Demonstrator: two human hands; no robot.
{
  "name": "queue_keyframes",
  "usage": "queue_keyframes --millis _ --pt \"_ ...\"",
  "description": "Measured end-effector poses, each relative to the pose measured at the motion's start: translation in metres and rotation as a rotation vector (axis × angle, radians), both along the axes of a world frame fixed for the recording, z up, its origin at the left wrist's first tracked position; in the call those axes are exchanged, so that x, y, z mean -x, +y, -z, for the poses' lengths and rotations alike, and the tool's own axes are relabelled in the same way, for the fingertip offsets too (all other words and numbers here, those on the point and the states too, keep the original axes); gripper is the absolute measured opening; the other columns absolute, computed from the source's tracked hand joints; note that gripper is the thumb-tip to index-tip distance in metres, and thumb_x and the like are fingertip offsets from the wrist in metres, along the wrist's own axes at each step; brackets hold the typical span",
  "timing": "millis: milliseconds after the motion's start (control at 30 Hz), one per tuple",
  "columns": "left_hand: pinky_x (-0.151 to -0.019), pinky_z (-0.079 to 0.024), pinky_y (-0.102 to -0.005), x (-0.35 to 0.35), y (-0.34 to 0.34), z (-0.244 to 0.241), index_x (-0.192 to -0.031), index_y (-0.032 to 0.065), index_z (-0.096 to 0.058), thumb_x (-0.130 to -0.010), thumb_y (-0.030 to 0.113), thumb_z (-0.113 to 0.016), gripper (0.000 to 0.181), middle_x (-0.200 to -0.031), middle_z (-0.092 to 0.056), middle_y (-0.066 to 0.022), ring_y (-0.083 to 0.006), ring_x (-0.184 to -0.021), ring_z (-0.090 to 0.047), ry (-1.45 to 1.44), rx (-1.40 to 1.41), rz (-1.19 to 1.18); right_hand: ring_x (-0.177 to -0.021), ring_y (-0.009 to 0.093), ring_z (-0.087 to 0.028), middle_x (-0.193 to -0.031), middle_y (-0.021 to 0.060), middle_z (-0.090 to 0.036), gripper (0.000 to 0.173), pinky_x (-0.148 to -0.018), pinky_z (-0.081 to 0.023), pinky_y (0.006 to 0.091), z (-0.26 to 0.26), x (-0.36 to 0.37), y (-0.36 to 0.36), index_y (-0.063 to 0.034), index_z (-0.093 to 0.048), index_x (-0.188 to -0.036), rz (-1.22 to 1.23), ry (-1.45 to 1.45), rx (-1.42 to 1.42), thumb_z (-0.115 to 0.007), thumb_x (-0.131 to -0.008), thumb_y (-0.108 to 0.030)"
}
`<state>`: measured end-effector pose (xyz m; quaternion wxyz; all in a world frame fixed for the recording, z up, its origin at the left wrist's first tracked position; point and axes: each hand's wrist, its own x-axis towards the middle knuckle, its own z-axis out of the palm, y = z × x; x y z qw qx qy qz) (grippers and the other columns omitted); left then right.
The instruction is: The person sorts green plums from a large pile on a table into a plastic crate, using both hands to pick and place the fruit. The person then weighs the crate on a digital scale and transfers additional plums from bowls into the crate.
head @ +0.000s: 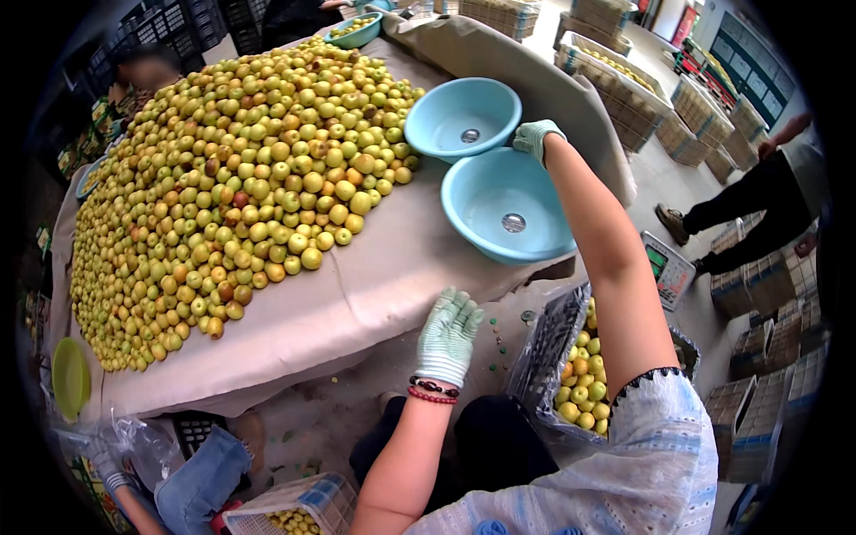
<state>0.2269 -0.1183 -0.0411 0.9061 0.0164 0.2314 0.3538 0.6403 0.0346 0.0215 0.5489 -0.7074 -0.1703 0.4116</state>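
My right hand (537, 139), in a pale green and white knit glove, has its fingers curled at the far rim of the nearer light-blue plastic basin (475, 234); whether it grips that rim cannot be told. A second blue basin (428, 137) stands just beyond, close against the first. Both are without fruit and show a round metallic disc at the bottom. My left hand (449, 334), gloved alike, is held palm up before the cloth-covered table's edge (374, 321), fingers a little apart and holding nothing. Left of the basins lies a large heap of small yellow-green fruit (254, 180).
A plastic-lined crate of fruit (582, 388) stands by my right side, a white crate (294, 505) below left. A green bowl (70, 378) is at the table's left end, near a co-worker's gloved hand (103, 461). At right are a scale (669, 271), a standing person (762, 207) and stacked crates.
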Motion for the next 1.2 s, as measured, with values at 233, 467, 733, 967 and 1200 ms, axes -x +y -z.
queue_keyframes --millis 233,467,733,967,1200 --pt "-0.088 -0.053 -0.0444 -0.004 -0.006 0.008 -0.111 0.0037 -0.06 -0.089 0.008 -0.053 0.024 -0.104 -0.064 -0.0131 -0.0279 -0.093 -0.063 -0.016 0.017 0.011 -0.095 0.019 -0.062 -0.111 0.0102 -0.061 0.044 -0.083 -0.053 0.0319 -0.071 0.059 -0.244 -0.0009 -0.046 -0.128 -0.312 -0.092 -0.479 -0.061 -0.088 -0.009" --pt "-0.09 -0.052 -0.0421 -0.005 -0.023 0.022 -0.122 0.0024 -0.054 -0.088 0.007 -0.053 0.034 -0.115 -0.059 -0.0136 -0.0277 -0.1 -0.06 0.099 -0.211 0.136 -0.092 0.02 -0.063 -0.105 0.0083 -0.065 0.034 -0.085 -0.05 0.0314 0.035 0.048 -0.555 -0.0102 -0.06 -0.118 -0.229 -0.572 0.377 -0.057 -0.084 -0.013" --pt "-0.094 -0.047 -0.0363 -0.04 -0.096 0.021 -0.137 -0.0029 -0.035 -0.084 0.016 -0.063 0.063 -0.129 -0.047 -0.0164 -0.025 -0.111 -0.053 0.473 -0.823 0.572 -0.129 0.037 -0.035 -0.14 0.0155 -0.036 0.071 -0.107 -0.032 0.0427 0.136 0.126 -0.625 -0.0172 -0.043 -0.133 -0.146 -1.096 0.582 -0.07 -0.068 -0.024" --pt "-0.101 -0.04 -0.0346 -0.174 -0.176 0.012 -0.136 0.0067 -0.041 -0.084 0.022 -0.06 0.058 -0.136 -0.044 -0.0149 -0.0241 -0.122 -0.047 0.516 -1.759 0.992 -0.102 0.032 -0.051 -0.109 0.0106 -0.05 0.044 -0.088 -0.044 0.0398 0.137 0.139 -0.653 -0.0143 -0.053 -0.102 -0.115 -1.133 0.476 -0.07 -0.061 -0.017" --pt "-0.111 -0.024 -0.0451 -0.245 -0.261 0.031 -0.133 0.018 -0.045 -0.078 0.039 -0.064 0.062 -0.142 -0.036 -0.0139 -0.0324 -0.133 -0.032 0.6 -2.786 1.037 -0.104 0.035 -0.05 -0.108 0.0141 -0.051 0.041 -0.092 -0.042 0.0422 0.151 0.174 -0.729 -0.0094 -0.055 -0.101 0.228 -1.201 0.447 -0.071 -0.063 -0.01"
